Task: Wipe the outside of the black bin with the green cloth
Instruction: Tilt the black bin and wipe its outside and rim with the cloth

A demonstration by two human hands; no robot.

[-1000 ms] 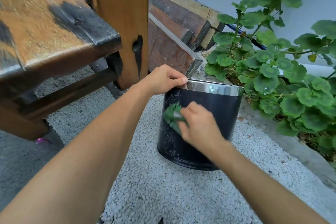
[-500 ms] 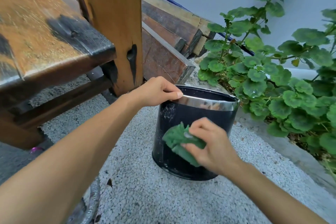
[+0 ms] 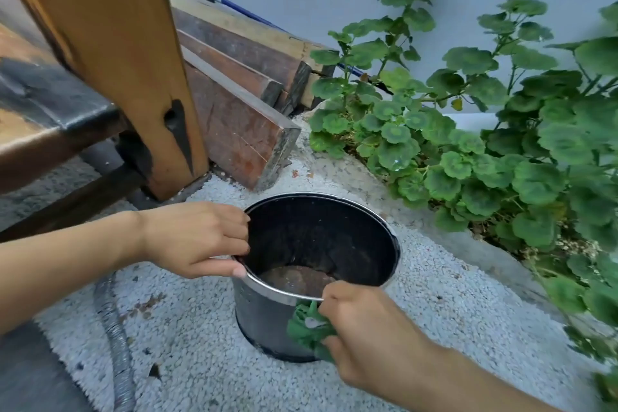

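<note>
The black bin stands upright on the pebbled ground, seen from above, with a shiny metal rim and a dirty brown bottom inside. My left hand pinches that rim on its near left side. My right hand holds the crumpled green cloth pressed against the bin's outer wall on the near side, just under the rim. The bin's far and right outer walls are hidden.
A thick wooden post and bench stand at the left. Stacked timber beams lie behind the bin. A leafy green plant spreads at the right. A grey corrugated hose runs along the ground at the lower left.
The view has tipped down over the bin, so its inside shows. My right hand with the cloth has slid round to the bin's near side under the rim. My left hand stays on the rim.
</note>
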